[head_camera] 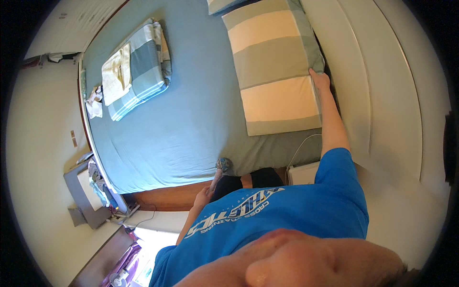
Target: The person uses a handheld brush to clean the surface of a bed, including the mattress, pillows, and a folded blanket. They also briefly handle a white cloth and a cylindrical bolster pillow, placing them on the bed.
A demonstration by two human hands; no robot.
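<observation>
A pillow [270, 53] in a striped peach and grey-green case lies on the bed at the right. My right hand [321, 79] grips its far right edge, the thumb on top and the other fingers hidden. Down by the bed's near edge, my left hand [203, 196] is closed around the pale handle of a slim tool [223, 164]. Its rounded, patterned head rests against or just above the sheet; its exact kind is unclear. A blue-grey fitted sheet [179, 107] covers the mattress, lightly creased near the edge.
A folded checked blanket [145, 53] with a cream cloth [117, 75] on it lies at the far left. Another pillow [224, 5] shows at the top. A pale wall panel [358, 71] flanks the right side. A white cable [301, 145] hangs near a white cabinet [303, 174].
</observation>
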